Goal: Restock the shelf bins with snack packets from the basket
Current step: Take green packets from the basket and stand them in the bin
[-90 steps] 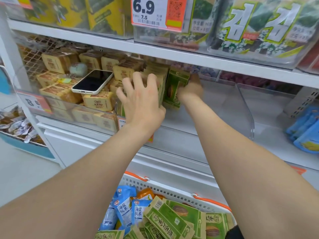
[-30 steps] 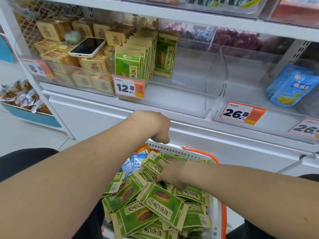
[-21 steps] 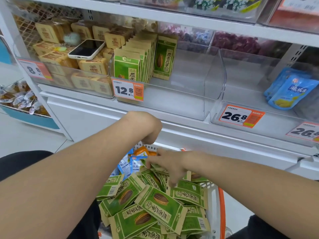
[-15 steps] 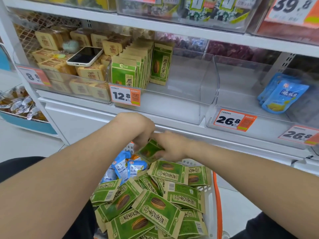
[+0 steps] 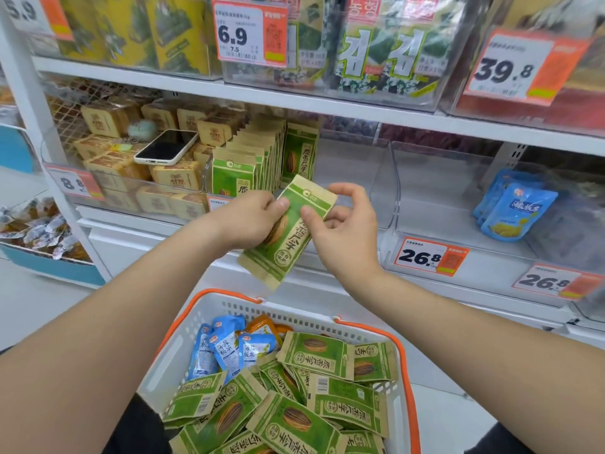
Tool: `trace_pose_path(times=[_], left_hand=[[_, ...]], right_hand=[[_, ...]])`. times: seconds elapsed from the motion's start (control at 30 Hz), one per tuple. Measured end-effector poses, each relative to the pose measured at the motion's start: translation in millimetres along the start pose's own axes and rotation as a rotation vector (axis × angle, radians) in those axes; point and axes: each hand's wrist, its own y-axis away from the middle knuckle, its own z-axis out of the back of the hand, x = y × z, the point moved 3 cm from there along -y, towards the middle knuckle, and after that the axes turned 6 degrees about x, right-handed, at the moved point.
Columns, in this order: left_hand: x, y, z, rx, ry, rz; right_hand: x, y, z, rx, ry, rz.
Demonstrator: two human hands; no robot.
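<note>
- Mid-transfer: the left hand [image 5: 252, 221] holds one green packet [image 5: 289, 234] by its left side while the right hand [image 5: 343, 224] pinches its right edge, above the basket [image 5: 406, 352].
- Next, probably: stand it upright and slot it against the packet row [image 5: 258, 158] just beyond the grip.
- There's open bin room right of the grip, up to the clear divider [image 5: 383, 181].

Top row: 5.9 tag [image 5: 23, 11], 6.9 tag [image 5: 250, 34] with small 7.5 under it, 39.8 tag [image 5: 514, 68]. Seaweed packs [image 5: 379, 57] say 김. Below: 26.8 tag [image 5: 429, 257], second 26.8 tag [image 5: 550, 282]. Held packet [image 5: 288, 237]: 瓜子.
</note>
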Motion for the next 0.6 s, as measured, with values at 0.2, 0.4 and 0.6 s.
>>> trace_pose_path(times=[0.2,0.4,0.6], left_hand=[[-16.1,-0.7,1.9,-0.387,0.102,-0.091],[-12.9,-15.4,4.3,-0.675,0.122,0.021],[-14.9,-26.7,16.1,-0.746,0.1,-0.033]], right_hand=[[8.2,-23.9,-12.2,0.016,0.203,-0.166],[33.7,-42.5,-28.9,0.102,0.255,-0.138],[41.3,-56.0,-20.7,0.211,0.06,-0.113]])
